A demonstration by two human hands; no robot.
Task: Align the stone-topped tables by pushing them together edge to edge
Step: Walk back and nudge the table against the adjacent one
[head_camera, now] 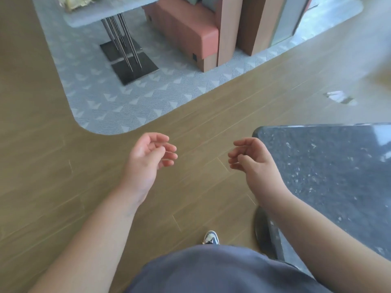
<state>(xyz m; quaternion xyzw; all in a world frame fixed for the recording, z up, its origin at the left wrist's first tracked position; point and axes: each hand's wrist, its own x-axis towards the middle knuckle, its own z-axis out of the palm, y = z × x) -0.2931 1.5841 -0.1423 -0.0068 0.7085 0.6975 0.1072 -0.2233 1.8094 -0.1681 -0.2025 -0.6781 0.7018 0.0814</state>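
standing: beside dark stone table, right of frame
nearer: right hand, at its corner
left hand: farther
both hands: loosely curled, holding nothing

Two stone-topped tables: one dark speckled table at right, one grey table at upper left on a bundle of thin metal rods. Two dark square base plates under the rods, overlapping. Two bare hands: left hand, right hand. One sneaker. One patterned grey carpet. One terracotta upholstered bench. Two tall brown panels beside it. One yellowish object on the grey table, cut off by the frame.
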